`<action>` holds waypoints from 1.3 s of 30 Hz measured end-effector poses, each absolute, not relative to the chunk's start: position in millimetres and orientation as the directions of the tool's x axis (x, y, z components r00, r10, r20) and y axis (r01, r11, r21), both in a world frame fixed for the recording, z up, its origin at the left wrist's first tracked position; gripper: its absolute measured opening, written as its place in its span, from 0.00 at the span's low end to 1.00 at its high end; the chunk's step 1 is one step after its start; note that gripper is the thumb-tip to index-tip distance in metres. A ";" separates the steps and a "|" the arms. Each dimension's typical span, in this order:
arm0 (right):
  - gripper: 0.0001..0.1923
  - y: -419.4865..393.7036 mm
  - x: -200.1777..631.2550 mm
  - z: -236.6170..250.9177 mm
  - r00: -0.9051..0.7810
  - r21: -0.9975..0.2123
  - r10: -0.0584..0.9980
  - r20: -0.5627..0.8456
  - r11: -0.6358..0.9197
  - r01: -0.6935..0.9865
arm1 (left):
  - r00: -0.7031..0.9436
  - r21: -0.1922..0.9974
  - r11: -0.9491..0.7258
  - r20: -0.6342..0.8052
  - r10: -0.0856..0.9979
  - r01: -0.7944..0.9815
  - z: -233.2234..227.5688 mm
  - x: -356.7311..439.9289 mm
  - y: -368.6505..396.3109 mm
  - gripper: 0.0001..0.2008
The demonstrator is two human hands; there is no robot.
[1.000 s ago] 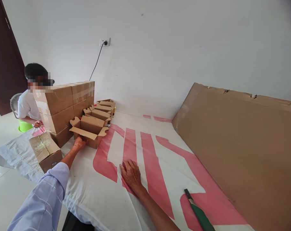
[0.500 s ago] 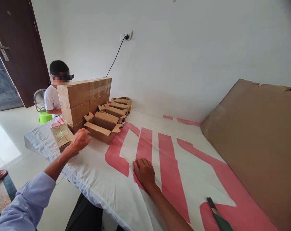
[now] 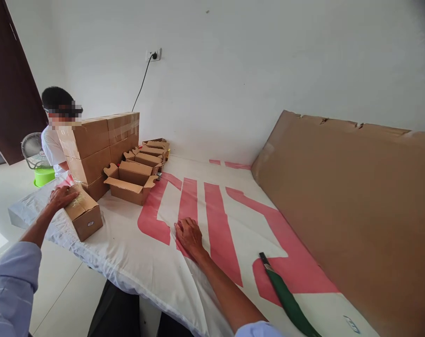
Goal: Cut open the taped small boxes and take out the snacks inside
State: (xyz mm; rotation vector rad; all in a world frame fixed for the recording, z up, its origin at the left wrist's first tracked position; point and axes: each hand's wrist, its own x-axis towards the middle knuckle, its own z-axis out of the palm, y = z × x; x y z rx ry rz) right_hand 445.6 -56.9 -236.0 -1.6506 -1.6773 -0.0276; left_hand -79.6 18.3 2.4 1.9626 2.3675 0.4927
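Observation:
Over the far left end of a small closed cardboard box (image 3: 87, 223) lies my left hand (image 3: 62, 197), its fingers bent over the top edge and gripping it. Clear tape runs across the box top, and a small printed mark shows on its near end. My right hand (image 3: 189, 235) rests palm down on the white and red cloth (image 3: 163, 276), fingers loosely spread, holding nothing. To the right of my right forearm lies a green-handled tool with a dark, narrow tip (image 3: 286, 297). Beyond the small box, an open cardboard box (image 3: 130, 185) stands with its flaps raised.
Taped cartons (image 3: 93, 150) are stacked at the back left, with several open boxes (image 3: 151, 154) beside them. Another person (image 3: 53, 145) sits behind the stack, near a fan (image 3: 33, 150) and green stool (image 3: 44, 177). A large cardboard sheet (image 3: 356, 201) leans at right.
My left hand has moved left onto the far end of the small box, which has shifted slightly right and nearer. My right hand stays on the cloth. The view has turned right.

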 end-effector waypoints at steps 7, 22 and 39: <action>0.17 -73.8 441.5 -220.4 0.213 -0.691 0.881 0.422 0.161 0.705 | -0.075 0.119 0.056 0.162 0.984 0.991 -19.6 -3.5 -55.1 0.29; 0.40 -187.6 377.6 -133.6 0.175 -0.987 0.973 0.151 0.137 0.085 | 0.303 0.748 -0.326 0.174 0.937 0.578 -48.5 65.7 -125.0 0.20; 0.38 -156.9 392.7 -124.4 0.068 -0.994 0.992 0.102 0.104 -0.019 | 0.415 0.942 -0.058 -0.090 0.906 0.331 -30.8 65.0 -119.8 0.18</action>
